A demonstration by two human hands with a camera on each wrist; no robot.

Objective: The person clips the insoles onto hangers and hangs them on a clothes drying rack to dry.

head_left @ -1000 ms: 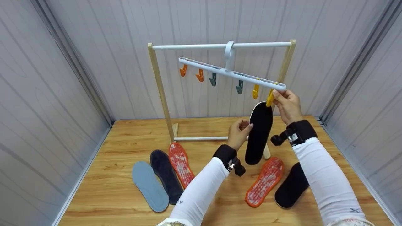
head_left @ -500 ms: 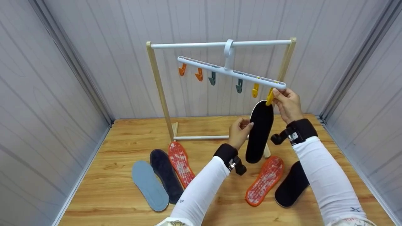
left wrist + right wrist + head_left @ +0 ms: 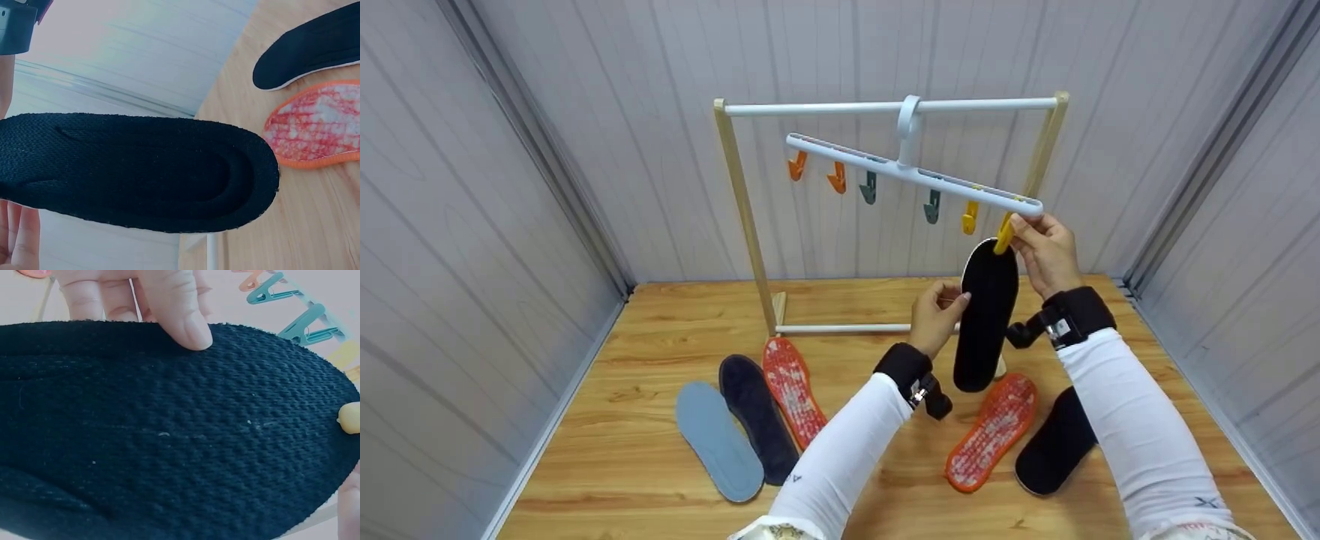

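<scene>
On table [image 3: 660, 330]: five insoles; hanger [image 3: 915, 174]: six clips.

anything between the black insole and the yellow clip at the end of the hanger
Nothing visible. The black insole already has its top edge at the yellow clip, which the right hand pinches; the left hand steadies its side.

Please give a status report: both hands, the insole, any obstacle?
Right hand pinches yellow clip at black insole top. Left hand holds insole's edge. Nothing blocks; other insoles lie on table.
</scene>
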